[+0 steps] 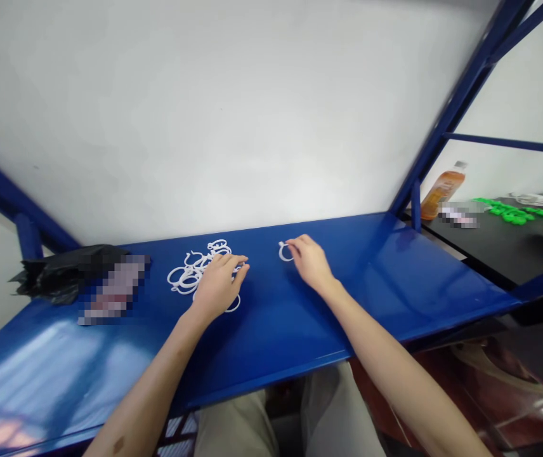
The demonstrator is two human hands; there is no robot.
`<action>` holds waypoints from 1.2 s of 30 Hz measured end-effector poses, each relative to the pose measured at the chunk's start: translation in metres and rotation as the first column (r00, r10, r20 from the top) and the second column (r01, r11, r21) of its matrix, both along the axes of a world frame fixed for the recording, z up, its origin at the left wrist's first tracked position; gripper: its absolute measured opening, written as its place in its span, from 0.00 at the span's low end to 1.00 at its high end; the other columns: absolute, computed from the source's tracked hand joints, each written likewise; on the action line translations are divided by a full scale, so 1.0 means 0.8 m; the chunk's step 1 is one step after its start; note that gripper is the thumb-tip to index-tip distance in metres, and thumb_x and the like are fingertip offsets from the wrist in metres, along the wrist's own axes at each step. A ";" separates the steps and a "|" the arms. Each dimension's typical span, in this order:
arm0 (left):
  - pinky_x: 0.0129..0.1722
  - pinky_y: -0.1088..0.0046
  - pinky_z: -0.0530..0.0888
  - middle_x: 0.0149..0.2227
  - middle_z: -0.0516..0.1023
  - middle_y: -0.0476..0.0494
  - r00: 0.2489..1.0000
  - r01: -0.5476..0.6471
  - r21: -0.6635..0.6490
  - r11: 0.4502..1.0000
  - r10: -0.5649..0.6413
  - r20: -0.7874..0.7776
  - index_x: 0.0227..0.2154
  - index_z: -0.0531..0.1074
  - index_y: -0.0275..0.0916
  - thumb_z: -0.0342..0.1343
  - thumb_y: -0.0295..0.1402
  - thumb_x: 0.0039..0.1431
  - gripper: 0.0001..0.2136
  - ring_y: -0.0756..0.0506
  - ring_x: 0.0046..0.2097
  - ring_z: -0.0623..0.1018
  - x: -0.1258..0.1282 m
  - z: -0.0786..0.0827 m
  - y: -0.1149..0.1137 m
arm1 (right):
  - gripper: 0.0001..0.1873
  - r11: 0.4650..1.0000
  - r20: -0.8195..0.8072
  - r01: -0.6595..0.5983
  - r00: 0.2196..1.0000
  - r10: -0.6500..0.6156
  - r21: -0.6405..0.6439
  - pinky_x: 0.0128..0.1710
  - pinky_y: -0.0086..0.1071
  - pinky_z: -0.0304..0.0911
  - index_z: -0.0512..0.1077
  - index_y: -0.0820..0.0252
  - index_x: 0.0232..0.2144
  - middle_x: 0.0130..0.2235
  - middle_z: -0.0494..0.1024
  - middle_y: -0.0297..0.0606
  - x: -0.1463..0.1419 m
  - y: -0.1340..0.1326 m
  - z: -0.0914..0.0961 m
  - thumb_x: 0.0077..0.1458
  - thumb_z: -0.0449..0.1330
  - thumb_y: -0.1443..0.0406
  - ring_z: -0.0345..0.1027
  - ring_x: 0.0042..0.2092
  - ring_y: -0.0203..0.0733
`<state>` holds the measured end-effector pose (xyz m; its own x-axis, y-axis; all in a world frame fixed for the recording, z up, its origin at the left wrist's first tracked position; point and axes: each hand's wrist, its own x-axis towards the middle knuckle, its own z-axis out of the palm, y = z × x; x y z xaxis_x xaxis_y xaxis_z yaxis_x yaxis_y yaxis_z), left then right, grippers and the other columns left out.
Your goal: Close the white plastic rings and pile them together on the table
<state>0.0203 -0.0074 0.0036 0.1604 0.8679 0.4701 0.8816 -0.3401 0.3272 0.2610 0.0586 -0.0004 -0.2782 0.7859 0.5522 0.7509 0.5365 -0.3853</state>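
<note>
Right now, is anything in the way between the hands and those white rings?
Nothing visible. The left hand rests on the ring pile, and the right hand touches a single ring lying apart on the blue table.

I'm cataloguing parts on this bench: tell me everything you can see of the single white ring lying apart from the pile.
The single white ring is a thin, plastic-looking loop with a small nub at its upper left. It lies flat on the blue table, right of the heap of white rings and apart from it. Fingertips of the right hand touch its right side.
</note>
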 end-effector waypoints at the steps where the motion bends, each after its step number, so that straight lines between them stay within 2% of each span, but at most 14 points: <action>1: 0.53 0.56 0.69 0.46 0.79 0.39 0.998 -0.022 0.002 1.000 0.022 -0.064 0.45 0.75 0.39 0.46 0.37 0.67 0.15 0.36 0.50 0.73 -0.005 -0.003 0.001 | 0.14 0.994 0.001 0.110 0.994 -0.110 -0.027 0.48 0.36 0.67 0.77 0.61 0.46 0.44 0.78 0.45 0.018 0.011 0.002 0.66 0.52 0.69 0.74 0.44 0.44; 3: 0.52 0.54 0.69 0.47 0.79 0.38 0.984 -0.065 -0.015 0.998 0.062 -0.167 0.46 0.76 0.39 0.47 0.34 0.65 0.14 0.35 0.50 0.72 -0.012 -0.009 0.003 | 0.16 0.942 0.015 0.316 0.949 -0.316 -0.111 0.48 0.37 0.66 0.76 0.62 0.49 0.45 0.79 0.47 0.054 0.030 0.003 0.64 0.53 0.71 0.74 0.46 0.46; 5: 0.52 0.53 0.69 0.47 0.78 0.37 0.970 -0.089 -0.037 0.995 0.078 -0.230 0.47 0.76 0.38 0.48 0.33 0.64 0.15 0.34 0.51 0.72 -0.015 -0.015 0.005 | 0.15 0.866 0.045 0.449 0.891 -0.451 -0.218 0.48 0.36 0.66 0.76 0.63 0.47 0.45 0.80 0.47 0.082 0.044 0.001 0.62 0.55 0.71 0.75 0.47 0.48; 8: 0.52 0.53 0.69 0.47 0.79 0.37 0.962 -0.101 -0.060 0.993 0.082 -0.262 0.47 0.77 0.39 0.48 0.33 0.64 0.15 0.34 0.51 0.72 -0.015 -0.018 0.005 | 0.12 0.815 0.088 0.483 0.871 -0.483 -0.319 0.47 0.33 0.65 0.79 0.61 0.40 0.42 0.82 0.45 0.099 0.054 -0.004 0.60 0.56 0.70 0.75 0.46 0.47; 13: 0.52 0.54 0.68 0.46 0.78 0.37 0.954 -0.172 -0.033 0.985 0.158 -0.254 0.47 0.76 0.39 0.49 0.36 0.64 0.15 0.34 0.52 0.71 -0.012 -0.013 0.003 | 0.10 0.812 0.076 0.462 0.881 -0.468 -0.356 0.45 0.29 0.65 0.79 0.58 0.39 0.41 0.83 0.39 0.091 0.054 -0.009 0.59 0.58 0.67 0.76 0.44 0.42; 18: 0.49 0.54 0.68 0.42 0.79 0.38 0.949 -0.205 -0.050 0.977 0.186 -0.253 0.39 0.77 0.40 0.51 0.37 0.63 0.11 0.34 0.50 0.71 -0.009 -0.013 0.002 | 0.12 0.817 0.090 0.469 0.880 -0.467 -0.335 0.45 0.31 0.65 0.79 0.58 0.40 0.42 0.83 0.41 0.086 0.049 -0.008 0.61 0.55 0.66 0.76 0.45 0.45; 21: 0.46 0.54 0.68 0.38 0.80 0.40 0.964 -0.177 -0.046 0.983 0.163 -0.212 0.37 0.76 0.42 0.52 0.35 0.62 0.08 0.34 0.47 0.72 -0.008 -0.014 0.002 | 0.12 0.828 0.098 0.481 0.875 -0.474 -0.288 0.45 0.34 0.65 0.78 0.61 0.41 0.42 0.81 0.45 0.086 0.045 -0.007 0.61 0.55 0.65 0.75 0.45 0.47; 24: 0.44 0.55 0.67 0.33 0.80 0.42 0.979 -0.149 -0.036 0.988 0.143 -0.142 0.36 0.75 0.43 0.51 0.35 0.62 0.07 0.35 0.44 0.72 -0.006 -0.012 0.002 | 0.13 0.853 0.059 0.496 0.868 -0.494 -0.165 0.46 0.39 0.65 0.77 0.63 0.43 0.43 0.79 0.49 0.080 0.038 -0.003 0.61 0.56 0.64 0.72 0.45 0.50; 27: 0.45 0.55 0.67 0.32 0.80 0.43 0.991 -0.121 -0.012 0.993 0.120 -0.055 0.38 0.74 0.43 0.50 0.36 0.64 0.09 0.36 0.43 0.72 -0.002 -0.007 0.000 | 0.12 0.929 -0.026 0.370 0.929 -0.370 0.001 0.49 0.44 0.64 0.76 0.64 0.43 0.42 0.79 0.49 0.059 0.026 0.000 0.62 0.55 0.65 0.68 0.47 0.53; 30: 0.48 0.56 0.67 0.35 0.81 0.43 0.996 -0.071 -0.004 0.997 0.071 0.054 0.39 0.75 0.42 0.50 0.37 0.65 0.09 0.38 0.44 0.73 0.005 0.000 -0.002 | 0.11 0.996 -0.068 0.068 0.996 -0.064 0.065 0.50 0.45 0.65 0.76 0.61 0.44 0.41 0.79 0.46 0.026 0.008 0.000 0.64 0.55 0.66 0.68 0.46 0.50; 31: 0.48 0.57 0.68 0.36 0.81 0.43 0.994 -0.043 -0.017 0.999 0.045 0.101 0.39 0.75 0.42 0.50 0.37 0.65 0.09 0.39 0.44 0.73 0.007 0.002 -0.004 | 0.11 0.998 -0.080 -0.048 0.995 0.052 0.050 0.50 0.44 0.65 0.75 0.60 0.45 0.41 0.79 0.44 0.014 0.001 -0.001 0.64 0.56 0.66 0.69 0.45 0.49; 33: 0.47 0.61 0.70 0.37 0.81 0.44 0.977 0.017 -0.063 0.998 -0.003 0.215 0.39 0.76 0.43 0.50 0.37 0.64 0.10 0.41 0.43 0.75 0.011 0.008 -0.006 | 0.13 0.963 -0.107 -0.271 0.957 0.268 -0.010 0.49 0.41 0.67 0.73 0.58 0.50 0.44 0.78 0.42 -0.006 -0.012 -0.004 0.63 0.58 0.66 0.70 0.44 0.44; 36: 0.44 0.66 0.72 0.40 0.81 0.45 0.919 0.097 -0.152 0.984 -0.030 0.393 0.41 0.77 0.43 0.50 0.38 0.64 0.12 0.44 0.40 0.76 0.013 0.013 -0.008 | 0.17 0.888 -0.156 -0.452 0.886 0.436 -0.087 0.46 0.36 0.68 0.70 0.57 0.54 0.49 0.76 0.42 -0.026 -0.029 -0.008 0.63 0.59 0.64 0.72 0.42 0.39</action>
